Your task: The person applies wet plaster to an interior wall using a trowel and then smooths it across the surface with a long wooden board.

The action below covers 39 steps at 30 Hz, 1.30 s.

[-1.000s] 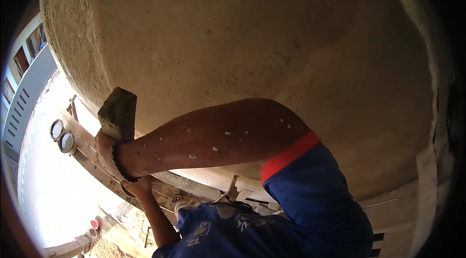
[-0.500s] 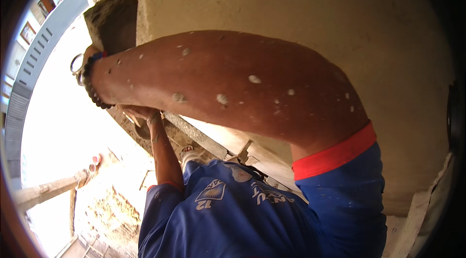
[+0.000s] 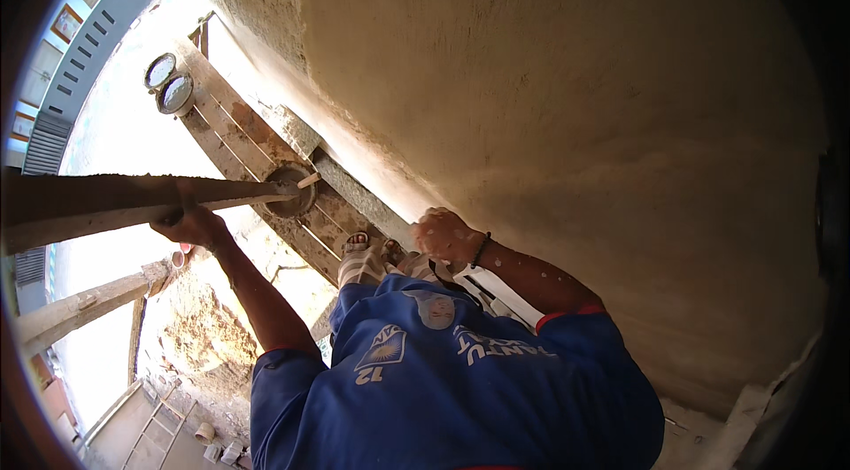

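Observation:
My left hand [image 3: 195, 227] is closed round a long wooden board [image 3: 115, 204], its upper face dark and crusted. The board runs in from the left edge and narrows toward a round basin [image 3: 282, 209]. A pale handle [image 3: 309, 181] shows at the basin's rim. In front of my chest, beside the plastered wall [image 3: 567, 116], is my right hand [image 3: 447, 235]. Its fingers are curled and slightly blurred; whatever may be inside them is hidden. Pale spatters mark that hand and forearm.
Planks [image 3: 235, 129] form a narrow walkway along the wall, with my feet [image 3: 356, 242] at the near end. Two buckets [image 3: 174, 95] stand at its far end. A wooden pole [image 3: 88, 306] juts in from the left. Below are a sand heap [image 3: 199, 328] and a ladder [image 3: 159, 426].
My right arm, stretched across to the left before, is drawn back to my chest. The left hand has moved outward to the left, and the long board now lies across the left side.

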### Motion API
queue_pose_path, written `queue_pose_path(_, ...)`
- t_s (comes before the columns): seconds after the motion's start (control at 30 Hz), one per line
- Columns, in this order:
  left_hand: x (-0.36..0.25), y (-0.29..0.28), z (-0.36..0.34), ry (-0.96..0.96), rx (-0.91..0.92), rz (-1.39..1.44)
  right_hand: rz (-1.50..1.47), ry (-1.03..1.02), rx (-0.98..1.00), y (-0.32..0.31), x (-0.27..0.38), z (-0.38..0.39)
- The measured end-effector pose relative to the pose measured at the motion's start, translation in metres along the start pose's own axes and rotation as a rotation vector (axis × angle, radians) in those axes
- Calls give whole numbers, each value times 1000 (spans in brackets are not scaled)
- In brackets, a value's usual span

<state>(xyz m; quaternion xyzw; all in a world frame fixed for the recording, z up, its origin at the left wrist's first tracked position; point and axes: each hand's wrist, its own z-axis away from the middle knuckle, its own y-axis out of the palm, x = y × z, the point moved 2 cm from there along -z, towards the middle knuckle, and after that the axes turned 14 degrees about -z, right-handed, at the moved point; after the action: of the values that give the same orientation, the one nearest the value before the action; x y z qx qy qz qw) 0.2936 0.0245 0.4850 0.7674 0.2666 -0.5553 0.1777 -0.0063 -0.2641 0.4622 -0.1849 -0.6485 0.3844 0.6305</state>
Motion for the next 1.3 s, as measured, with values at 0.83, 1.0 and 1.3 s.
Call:
queue_pose_path(0.83, 55, -73, -15, -2, 267, 156, -450, 762, 354, 254, -283, -156)
queue_pose_path(1.0, 85, -62, -24, 12, 303, 167, -226, 749, 397, 307, -349, -291)
queue_pose_path(1.3, 112, -54, -40, 33, 344, 250, 137, 628, 492, 402, -387, -434)
